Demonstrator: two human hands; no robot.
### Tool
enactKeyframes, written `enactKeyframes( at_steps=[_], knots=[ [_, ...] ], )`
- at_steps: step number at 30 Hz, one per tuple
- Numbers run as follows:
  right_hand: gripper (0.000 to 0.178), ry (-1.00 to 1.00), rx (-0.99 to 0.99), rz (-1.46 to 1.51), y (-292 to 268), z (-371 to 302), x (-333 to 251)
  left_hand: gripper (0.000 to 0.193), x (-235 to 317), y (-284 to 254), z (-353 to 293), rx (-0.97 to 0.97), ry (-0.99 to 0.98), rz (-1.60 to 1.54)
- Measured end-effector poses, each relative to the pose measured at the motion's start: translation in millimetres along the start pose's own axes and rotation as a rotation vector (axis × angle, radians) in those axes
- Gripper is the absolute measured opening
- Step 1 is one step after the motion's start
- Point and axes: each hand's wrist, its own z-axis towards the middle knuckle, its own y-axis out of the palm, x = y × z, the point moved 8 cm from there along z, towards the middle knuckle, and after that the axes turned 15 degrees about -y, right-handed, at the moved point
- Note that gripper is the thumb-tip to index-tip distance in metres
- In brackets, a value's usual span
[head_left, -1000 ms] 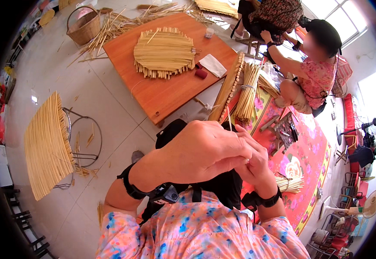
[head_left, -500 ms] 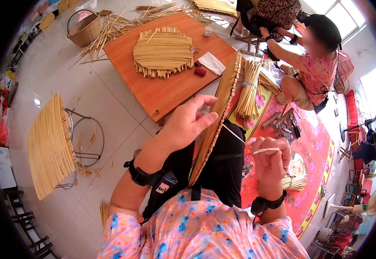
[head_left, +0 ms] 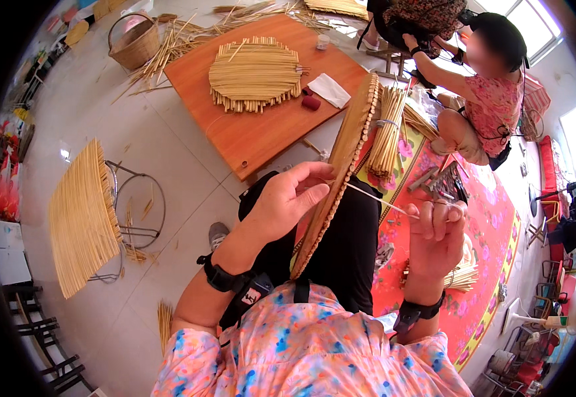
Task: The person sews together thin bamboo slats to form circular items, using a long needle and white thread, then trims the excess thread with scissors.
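Note:
A panel of tightly bound straw stalks [head_left: 347, 142] stands on edge across my lap, its row of cut stalk ends turned upward to the right. My left hand [head_left: 287, 202] is closed on its left face at mid-length, thumb and fingertips against the straw. From the stalk ends, a thin white cord [head_left: 375, 198] stretches to the right. My right hand [head_left: 437, 231] grips that cord in curled fingers, a loop of it lying over the knuckles. The panel hides part of its own far face.
A wooden table [head_left: 235, 142] ahead bears a round straw mat [head_left: 255, 73], a dark red thread spool [head_left: 311, 103] and a white cloth [head_left: 329, 90]. A straw bundle [head_left: 387, 135] is beyond the panel. Another straw panel [head_left: 86, 218] rests on a metal stand. A co-worker [head_left: 483, 92] sits far right.
My right hand has moved right and slightly up, away from the panel, drawing out a longer, straighter stretch of cord. My left hand keeps its place on the panel.

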Motion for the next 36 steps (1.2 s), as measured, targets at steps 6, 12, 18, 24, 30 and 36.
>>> enactKeyframes(
  at_steps=[6, 12, 18, 24, 30, 36],
  knots=[
    [0.02, 0.035, 0.095, -0.011, -14, -3, 1, 0.023, -11, 4, 7, 0.056, -0.11, -0.02],
    [0.021, 0.034, 0.098, 0.024, -14, 0, 1, 0.015, -10, 8, 14, 0.142, -0.069, 0.08],
    [0.019, 0.044, 0.103, 0.053, -12, 5, 2, 0.009, 4, 7, 16, 0.199, 0.005, 0.235],
    [0.019, 0.06, 0.152, -0.035, -16, 10, 13, 0.006, 3, 9, 19, 0.169, -0.019, 0.03],
    [0.017, 0.03, 0.249, -0.087, -21, 16, 26, 0.01, -28, 15, 25, 0.054, -0.201, -0.479],
    [0.021, 0.012, 0.335, 0.015, -36, 18, 31, 0.011, -33, 8, 19, 0.15, -0.134, -0.709]
  ],
)
